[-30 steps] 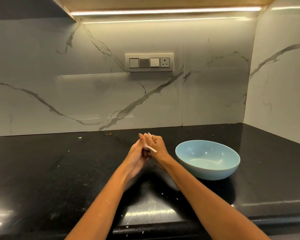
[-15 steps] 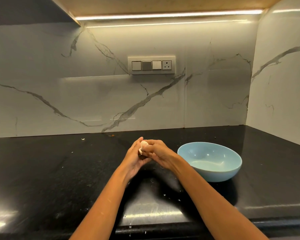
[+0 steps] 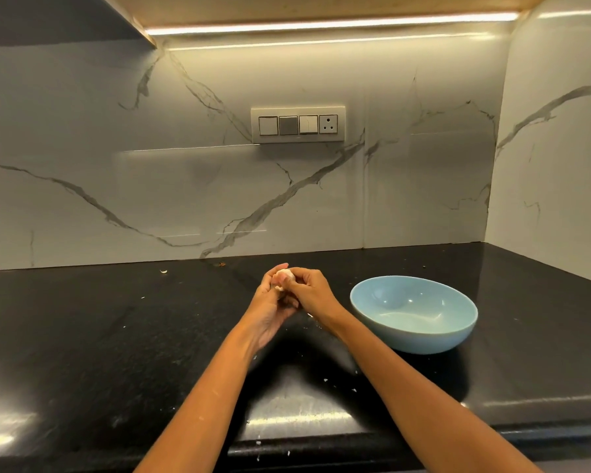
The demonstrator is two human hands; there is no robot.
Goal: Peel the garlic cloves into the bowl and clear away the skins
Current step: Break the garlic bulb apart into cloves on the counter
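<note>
A whitish garlic piece [image 3: 284, 275] sits between both my hands above the black counter [image 3: 116, 336]. My left hand [image 3: 272, 307] cups it from below with curled fingers. My right hand [image 3: 309, 290] pinches it from the right with thumb and fingertips. The hands hide most of the garlic, so I cannot tell whether it is a bulb or a clove. A light blue bowl [image 3: 452, 332] stands on the counter just right of my right hand, with nothing visible inside.
Small white skin flakes [image 3: 325, 380] are scattered over the counter around and under my arms. A larger scrap [image 3: 163, 271] lies near the back wall at the left. A marble wall closes the back and right. The counter's front edge runs beneath my forearms.
A thin white sliver seen sticking out of my right hand a second ago is gone. The rounded garlic now shows between my fingertips. The hands have turned slightly; the bowl has not moved.
</note>
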